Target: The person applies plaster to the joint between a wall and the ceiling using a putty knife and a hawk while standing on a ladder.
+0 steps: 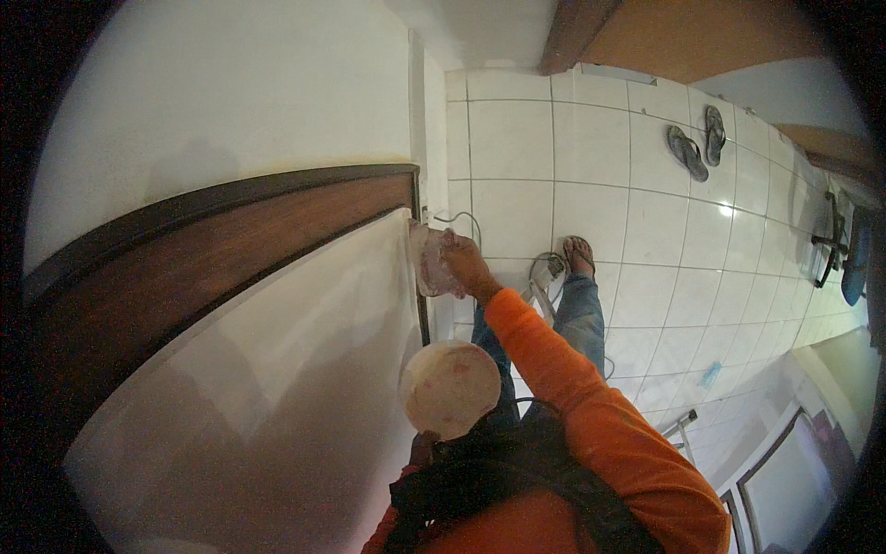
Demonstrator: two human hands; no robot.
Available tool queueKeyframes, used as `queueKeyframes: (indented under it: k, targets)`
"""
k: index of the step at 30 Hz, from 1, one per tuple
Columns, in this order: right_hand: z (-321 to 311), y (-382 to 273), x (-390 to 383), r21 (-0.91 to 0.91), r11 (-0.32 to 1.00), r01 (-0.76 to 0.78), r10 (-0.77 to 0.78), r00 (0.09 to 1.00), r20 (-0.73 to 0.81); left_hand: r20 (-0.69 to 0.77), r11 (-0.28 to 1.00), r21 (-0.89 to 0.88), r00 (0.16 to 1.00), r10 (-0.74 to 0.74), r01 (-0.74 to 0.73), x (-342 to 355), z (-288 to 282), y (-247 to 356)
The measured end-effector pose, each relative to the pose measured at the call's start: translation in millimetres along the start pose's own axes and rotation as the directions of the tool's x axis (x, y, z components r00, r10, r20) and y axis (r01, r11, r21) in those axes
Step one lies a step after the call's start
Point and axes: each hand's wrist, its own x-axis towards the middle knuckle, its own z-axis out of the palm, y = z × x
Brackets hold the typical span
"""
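My right hand (469,263), at the end of an orange sleeve, is closed on a flat, pale pinkish spreader-like piece (430,258) smeared with whitish stuff. The piece lies against the edge of the wall beside the dark trim; its exact kind is hard to make out. Closer to my body, my left hand (424,447) grips the lower rim of a round, pale container (452,388), smudged with whitish and pinkish residue. Most of that hand is in shadow or hidden behind my body. The white wall (305,369) to the left has a brown wooden band (231,222) with dark edges.
White floor tiles (591,138) stretch off to the right. A cable (461,218) runs near the wall corner, and a whitish device (550,266) lies beside my foot (580,254). Farther off are dark flip-flops (688,152), a blue scrap (710,374) and a metal-legged stand (683,425).
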Motion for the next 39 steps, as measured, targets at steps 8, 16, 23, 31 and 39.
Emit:
queueKeyframes:
  k: [8,16,23,31,39]
  targets:
    - [32,-5,23,0.320,0.906,-0.277,0.289,0.957,0.010,-0.034,0.994,0.106,0.999,-0.029,0.032,7,-13,-35]
    - [16,-24,24,-0.588,0.599,0.544,-0.542,0.816,0.201,-0.006,0.980,0.185,0.997,0.071,-0.069,3,-3,-16]
    - [-22,-80,-16,-0.161,0.986,-0.045,0.072,0.984,0.165,-0.009,0.987,0.137,0.997,0.083,-0.081,0,9,-2]
    - [73,-38,13,0.576,0.817,-0.028,0.168,0.967,-0.192,-0.014,0.992,0.112,0.998,0.060,-0.058,-3,4,-10]
    - [100,-13,56,-0.213,0.970,-0.115,0.093,0.990,-0.110,0.010,0.990,0.114,0.997,0.082,-0.082,15,-5,5]
